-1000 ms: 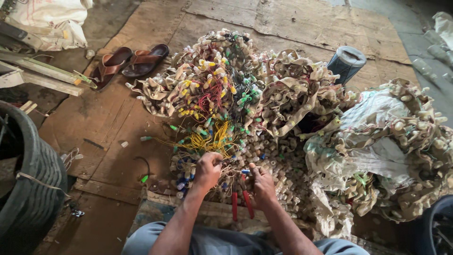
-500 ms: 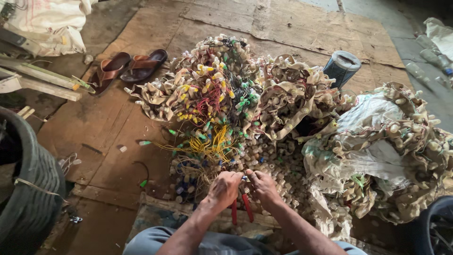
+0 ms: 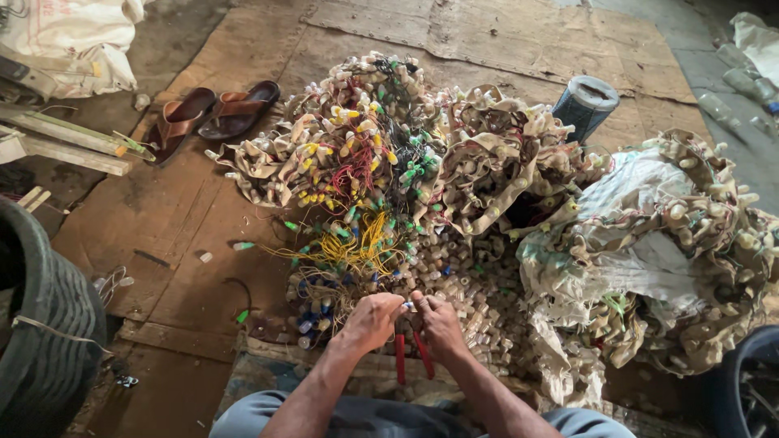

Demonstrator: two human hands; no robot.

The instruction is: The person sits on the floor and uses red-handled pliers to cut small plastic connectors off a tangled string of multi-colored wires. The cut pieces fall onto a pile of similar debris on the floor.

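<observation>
A big heap of dirty cloth strips studded with small cream bulb sockets and coloured wires (image 3: 389,170) lies in front of me on the floor. My left hand (image 3: 372,319) pinches a small socket piece at the heap's near edge. My right hand (image 3: 438,321) is closed around red-handled pliers (image 3: 412,357), whose jaws meet the piece between my hands. Loose cut sockets (image 3: 479,300) lie just beyond my right hand, with yellow wires (image 3: 357,247) past my left.
A pair of brown sandals (image 3: 213,115) lies at the far left, and a dark cylinder (image 3: 586,104) stands behind the heap. A black tyre (image 3: 40,324) is at my left. White sacks (image 3: 649,243) with more strips lie right. Cardboard sheets (image 3: 162,227) cover the floor.
My hands have come together, the left moving right toward the pliers. The view has shifted slightly, with the heap sitting a little higher and further right.
</observation>
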